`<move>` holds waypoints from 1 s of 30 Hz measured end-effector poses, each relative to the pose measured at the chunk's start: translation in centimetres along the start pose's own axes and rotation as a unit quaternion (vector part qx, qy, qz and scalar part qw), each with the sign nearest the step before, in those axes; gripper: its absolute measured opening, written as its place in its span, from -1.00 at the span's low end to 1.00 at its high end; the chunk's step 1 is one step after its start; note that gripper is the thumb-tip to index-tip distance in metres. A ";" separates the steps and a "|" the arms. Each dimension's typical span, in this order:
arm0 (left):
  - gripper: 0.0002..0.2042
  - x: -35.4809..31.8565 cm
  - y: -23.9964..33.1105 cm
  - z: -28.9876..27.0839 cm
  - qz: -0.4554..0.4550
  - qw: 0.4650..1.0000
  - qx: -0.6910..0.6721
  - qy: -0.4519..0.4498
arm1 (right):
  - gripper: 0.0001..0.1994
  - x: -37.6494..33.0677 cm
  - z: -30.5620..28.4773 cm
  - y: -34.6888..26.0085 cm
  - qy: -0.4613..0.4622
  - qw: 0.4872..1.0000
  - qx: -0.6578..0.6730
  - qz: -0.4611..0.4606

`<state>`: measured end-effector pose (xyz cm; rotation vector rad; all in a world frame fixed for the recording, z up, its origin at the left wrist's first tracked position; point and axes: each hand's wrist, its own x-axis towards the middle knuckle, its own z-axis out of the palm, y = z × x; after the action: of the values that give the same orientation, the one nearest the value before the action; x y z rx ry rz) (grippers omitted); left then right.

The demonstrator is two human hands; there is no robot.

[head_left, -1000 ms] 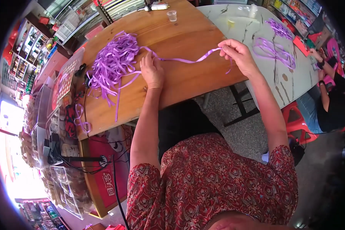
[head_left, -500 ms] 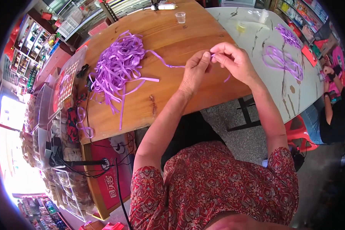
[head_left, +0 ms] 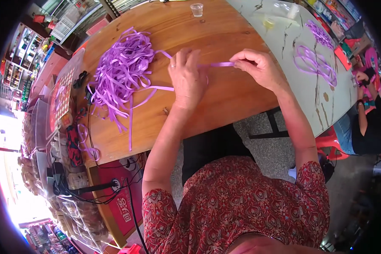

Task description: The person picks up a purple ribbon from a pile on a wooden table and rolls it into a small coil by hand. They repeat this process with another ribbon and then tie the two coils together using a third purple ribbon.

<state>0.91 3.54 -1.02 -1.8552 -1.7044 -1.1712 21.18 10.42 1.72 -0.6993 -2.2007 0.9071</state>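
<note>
A long purple ribbon (head_left: 221, 64) runs nearly straight between my two hands above the wooden table (head_left: 224, 101). My right hand (head_left: 260, 69) pinches one part of it between thumb and index finger. At the other side, my left hand (head_left: 185, 78), with a ring on one finger, is closed over the ribbon; its fingertips are a little blurred and partly hide the grip. From the left hand the strand leads back to a big loose pile of purple ribbon (head_left: 125, 70) on the table's left. A loose ribbon end reaches out of the pile beneath my left wrist.
A clear plastic cup (head_left: 197, 9) stands at the table's far side. To the right, a marble-patterned table (head_left: 300, 89) carries looped purple ribbon (head_left: 315, 65). Black cables (head_left: 101, 190) hang by the left edge. Another person's arm (head_left: 362, 112) shows at far right.
My hands have separated: the left moved left toward the pile, while the right stayed about where it was. A longer stretch of ribbon now spans between them. The view has shifted slightly.
</note>
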 end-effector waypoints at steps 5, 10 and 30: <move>-0.80 -0.5 2.9 2.1 -0.237 0.814 -0.529 -0.030 | -0.88 1.0 1.6 -0.2 0.025 0.996 0.089 0.004; -0.92 -1.6 2.4 2.4 -0.300 0.787 -0.534 -0.080 | -0.90 1.3 1.8 -0.4 0.042 0.989 0.142 0.027; -0.95 -1.5 -0.1 0.7 -0.428 0.628 -0.645 -0.077 | -0.68 1.5 3.6 0.9 0.079 0.973 -0.103 -0.189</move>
<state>1.19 3.08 -2.57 -1.5300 -2.0538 -3.4148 17.81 10.58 -0.40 -0.4043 -2.1974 0.4207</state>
